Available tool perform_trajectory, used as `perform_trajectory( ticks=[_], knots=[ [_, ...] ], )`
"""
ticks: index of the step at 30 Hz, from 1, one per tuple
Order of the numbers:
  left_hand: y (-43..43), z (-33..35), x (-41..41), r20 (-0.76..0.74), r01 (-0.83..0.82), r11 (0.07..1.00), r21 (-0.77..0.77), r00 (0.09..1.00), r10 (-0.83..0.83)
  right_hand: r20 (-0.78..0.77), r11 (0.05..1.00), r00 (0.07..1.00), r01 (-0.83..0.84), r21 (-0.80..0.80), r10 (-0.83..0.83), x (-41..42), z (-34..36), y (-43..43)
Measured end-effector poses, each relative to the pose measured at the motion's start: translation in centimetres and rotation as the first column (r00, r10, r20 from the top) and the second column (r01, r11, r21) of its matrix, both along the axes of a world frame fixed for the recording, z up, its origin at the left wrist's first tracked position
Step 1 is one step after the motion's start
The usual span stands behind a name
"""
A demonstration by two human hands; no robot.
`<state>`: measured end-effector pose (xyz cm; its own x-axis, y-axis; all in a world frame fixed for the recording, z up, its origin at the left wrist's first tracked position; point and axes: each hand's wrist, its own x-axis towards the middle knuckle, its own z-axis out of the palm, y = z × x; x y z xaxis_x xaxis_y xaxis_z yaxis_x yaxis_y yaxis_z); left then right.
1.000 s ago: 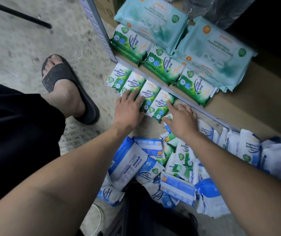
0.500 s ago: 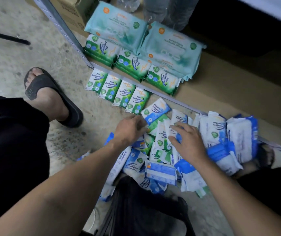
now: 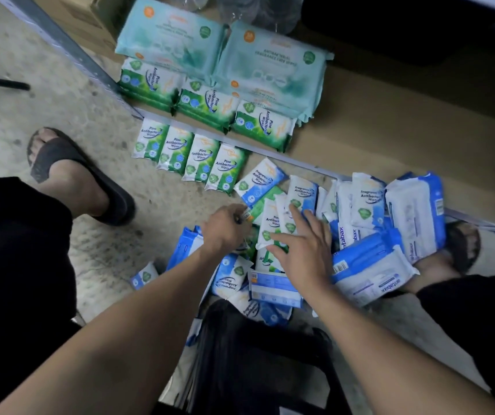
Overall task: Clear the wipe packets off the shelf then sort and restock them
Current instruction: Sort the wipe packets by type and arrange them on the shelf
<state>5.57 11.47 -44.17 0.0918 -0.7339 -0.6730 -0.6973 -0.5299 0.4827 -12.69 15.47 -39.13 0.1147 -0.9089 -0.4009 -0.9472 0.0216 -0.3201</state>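
Observation:
A mixed pile of small green and blue-white wipe packets [image 3: 273, 223] lies on the floor in front of the shelf. My left hand [image 3: 225, 229] is curled at the pile's left edge and pinches a small wipe packet [image 3: 245, 216] whose barcode end shows at my fingertips. With its fingers spread, my right hand [image 3: 303, 244] rests flat on the pile's packets. Several small green pine packets [image 3: 189, 157] lie in a neat row along the shelf edge. Larger green packets [image 3: 207, 103] and two teal packs [image 3: 225, 55] sit on the brown shelf board [image 3: 390, 139].
Bigger blue-white packs [image 3: 390, 235] are heaped at the right against my right sandalled foot [image 3: 462, 244]. My left foot [image 3: 78, 175] stands on the concrete floor at the left. A metal shelf upright [image 3: 60, 46] runs diagonally at top left. A black object [image 3: 255, 354] sits below the pile.
Both hands have pulled back from the row of green packets to the mixed pile. The left hand has curled on a small packet and the right has spread over the pile.

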Motion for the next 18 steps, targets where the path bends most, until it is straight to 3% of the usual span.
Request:
perform_trajectory(
  ticks=[11, 15, 18],
  knots=[
    [-0.9, -1.2, -1.8, 0.111, -0.016, 0.998, 0.065, 0.994, 0.009, 0.067, 0.997, 0.997, 0.042, -0.062, -0.038, -0.5, -0.7, 0.3],
    [-0.7, -2.1, -1.8, 0.005, -0.093, 0.990, 0.107, 0.996, 0.093, 0.084, 0.996, 0.994, 0.073, -0.059, -0.068, -0.3, -0.7, 0.3],
    [-0.9, -1.7, -2.2, 0.027, -0.089, 0.993, 0.083, 0.996, 0.087, 0.094, 0.994, 0.993, 0.084, -0.074, -0.077, -0.4, -0.7, 0.3]
  ],
)
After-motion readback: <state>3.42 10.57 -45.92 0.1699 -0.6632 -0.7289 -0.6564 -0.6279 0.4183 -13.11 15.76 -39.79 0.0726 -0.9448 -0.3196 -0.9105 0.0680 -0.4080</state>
